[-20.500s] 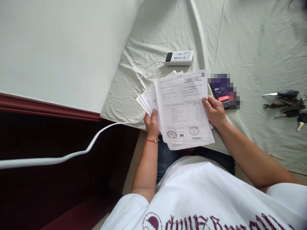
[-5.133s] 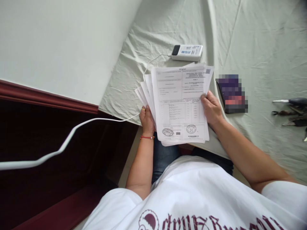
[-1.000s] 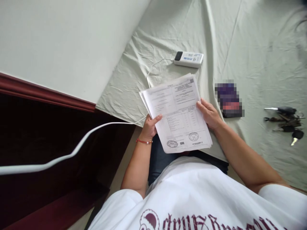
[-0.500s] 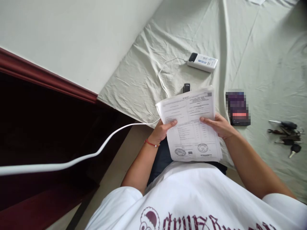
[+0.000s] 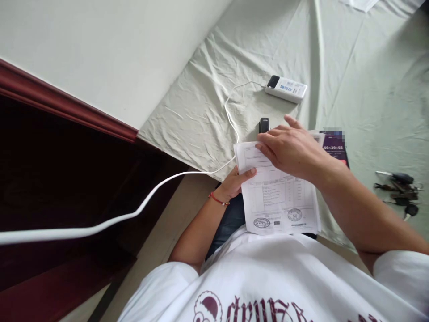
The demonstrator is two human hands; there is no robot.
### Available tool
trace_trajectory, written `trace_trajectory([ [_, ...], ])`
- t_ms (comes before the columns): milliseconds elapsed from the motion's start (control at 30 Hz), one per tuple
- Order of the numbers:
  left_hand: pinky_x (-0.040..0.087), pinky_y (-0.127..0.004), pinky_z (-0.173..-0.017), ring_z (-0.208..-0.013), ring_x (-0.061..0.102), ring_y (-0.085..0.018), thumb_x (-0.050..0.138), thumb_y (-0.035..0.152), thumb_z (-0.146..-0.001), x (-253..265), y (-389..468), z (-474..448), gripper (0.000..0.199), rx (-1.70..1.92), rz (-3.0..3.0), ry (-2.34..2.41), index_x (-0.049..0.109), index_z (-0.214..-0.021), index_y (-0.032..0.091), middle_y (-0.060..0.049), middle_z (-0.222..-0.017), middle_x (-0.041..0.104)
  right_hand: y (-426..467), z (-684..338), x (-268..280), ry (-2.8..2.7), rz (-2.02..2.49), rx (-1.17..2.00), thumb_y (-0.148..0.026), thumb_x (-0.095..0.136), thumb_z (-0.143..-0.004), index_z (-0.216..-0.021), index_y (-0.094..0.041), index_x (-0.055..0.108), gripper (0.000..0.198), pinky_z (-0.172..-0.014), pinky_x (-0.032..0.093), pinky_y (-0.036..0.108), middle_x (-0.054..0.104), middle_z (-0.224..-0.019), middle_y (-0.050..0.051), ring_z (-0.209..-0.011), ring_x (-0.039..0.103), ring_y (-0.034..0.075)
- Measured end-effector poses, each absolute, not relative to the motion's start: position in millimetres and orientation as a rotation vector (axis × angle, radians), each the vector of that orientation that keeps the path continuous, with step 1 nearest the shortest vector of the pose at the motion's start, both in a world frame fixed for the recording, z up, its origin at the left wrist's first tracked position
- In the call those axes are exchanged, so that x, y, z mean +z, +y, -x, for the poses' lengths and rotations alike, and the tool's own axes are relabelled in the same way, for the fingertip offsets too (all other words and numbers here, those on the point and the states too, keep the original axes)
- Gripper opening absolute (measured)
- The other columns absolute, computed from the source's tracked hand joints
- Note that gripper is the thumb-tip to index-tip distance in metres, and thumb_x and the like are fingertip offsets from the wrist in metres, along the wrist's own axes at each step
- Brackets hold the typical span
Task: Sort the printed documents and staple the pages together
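Note:
A squared stack of printed papers (image 5: 279, 203) with two round stamps near its bottom rests at the near edge of the bed. My left hand (image 5: 236, 180) grips the stack's left edge, thumb on top. My right hand (image 5: 291, 149) hovers flat over the upper part of the sheets, fingers spread and pointing left, holding nothing. Just beyond its fingertips lies a small black object (image 5: 264, 125) on the sheet.
A pale green bedsheet (image 5: 355, 67) covers the bed. On it lie a white power bank (image 5: 286, 88) with a white cable (image 5: 110, 219), a phone (image 5: 335, 147) right of the papers, and a bunch of keys (image 5: 400, 192). A dark wooden frame (image 5: 67, 112) lies left.
The fanned papers have been gathered into one stack and lowered toward my lap. My right hand has let go of the right edge and moved up over the top.

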State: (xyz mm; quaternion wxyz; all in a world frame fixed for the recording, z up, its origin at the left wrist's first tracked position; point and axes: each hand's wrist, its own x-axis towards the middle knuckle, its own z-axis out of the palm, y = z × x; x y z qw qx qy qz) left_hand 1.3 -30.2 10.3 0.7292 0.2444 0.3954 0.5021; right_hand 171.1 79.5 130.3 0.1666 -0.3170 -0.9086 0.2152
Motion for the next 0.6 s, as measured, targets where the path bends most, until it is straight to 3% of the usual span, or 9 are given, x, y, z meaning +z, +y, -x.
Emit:
trace_trajectory([
  [100, 0.064, -0.058, -0.1, -0.11, 0.081, -0.041, 0.098, 0.066, -0.066, 6, -26, -1, 0.071, 1.121, -0.571, 0.865, 0.079, -0.115, 0.018, -0.014, -0.11, 0.085, 82, -171, 129, -2.718, 0.934, 0.685, -0.048, 0.044, -0.112, -0.094, -0.024, 0.072, 0.041, -0.093, 0.048, 0.053, 0.069, -0.081, 0.009, -0.085, 0.068, 0.03],
  [233, 0.064, -0.055, -0.099, -0.113, 0.081, -0.04, 0.097, 0.067, -0.067, 6, -17, -3, 0.07, 1.171, -0.645, 0.876, 0.077, -0.114, 0.019, -0.013, -0.109, 0.085, 84, -176, 125, -2.781, 0.907, 0.778, -0.052, 0.041, -0.113, -0.091, -0.024, 0.067, 0.043, -0.07, 0.041, 0.041, 0.071, -0.083, 0.009, -0.069, 0.062, 0.025],
  [367, 0.067, -0.049, -0.093, -0.108, 0.082, -0.036, 0.101, 0.059, -0.066, 10, -10, -4, 0.066, 1.151, -0.735, 0.876, 0.079, -0.114, 0.02, -0.011, -0.108, 0.086, 88, -182, 119, -2.765, 0.877, 0.735, -0.055, 0.037, -0.114, -0.095, -0.026, 0.067, 0.046, -0.068, 0.038, 0.039, 0.071, -0.085, 0.008, -0.07, 0.061, 0.025],
  [500, 0.069, -0.051, -0.09, -0.097, 0.084, -0.035, 0.099, 0.066, -0.063, 8, -3, -6, 0.063, 1.188, -0.715, 0.901, 0.08, -0.101, 0.02, -0.01, -0.097, 0.086, 92, -188, 118, -2.774, 0.83, 0.723, -0.053, 0.039, -0.113, -0.099, -0.025, 0.068, 0.042, -0.069, 0.04, 0.039, 0.071, -0.09, 0.008, -0.077, 0.064, 0.027],
  [600, 0.069, -0.051, -0.089, -0.1, 0.083, -0.036, 0.097, 0.072, -0.061, 6, 2, -7, 0.066, 1.188, -0.748, 0.9, 0.081, -0.097, 0.019, -0.011, -0.095, 0.085, 94, -190, 120, -2.786, 0.804, 0.754, -0.051, 0.043, -0.112, -0.099, -0.025, 0.067, 0.038, -0.067, 0.04, 0.038, 0.068, -0.084, 0.007, -0.072, 0.062, 0.026],
])
